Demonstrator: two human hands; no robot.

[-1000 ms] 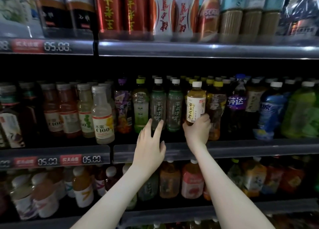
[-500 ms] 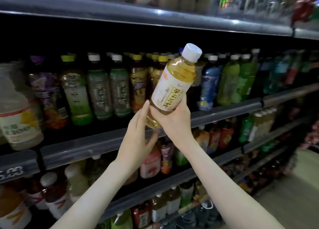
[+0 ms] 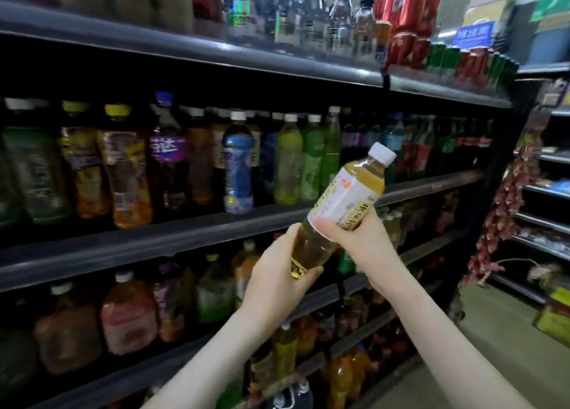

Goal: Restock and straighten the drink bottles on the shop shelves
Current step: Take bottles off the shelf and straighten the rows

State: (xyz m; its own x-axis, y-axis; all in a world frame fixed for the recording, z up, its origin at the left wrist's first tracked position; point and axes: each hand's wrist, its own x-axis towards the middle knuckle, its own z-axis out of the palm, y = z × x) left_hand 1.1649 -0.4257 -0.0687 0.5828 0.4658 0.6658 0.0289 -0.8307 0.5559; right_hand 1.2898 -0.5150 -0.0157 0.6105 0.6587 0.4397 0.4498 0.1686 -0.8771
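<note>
Head view: the yellow bottle (image 3: 345, 199) is off the shelf (image 3: 185, 236) now, your left hand (image 3: 277, 273) and right hand (image 3: 361, 239) both gripping it, so it needs a spot.

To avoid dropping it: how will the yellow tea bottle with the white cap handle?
The tea bottle looks nearly full, so probably heavy for its size. Its round body would likely roll if laid down. The left hand at the base and the right hand round the label grip it; smooth plastic may slip.
</note>
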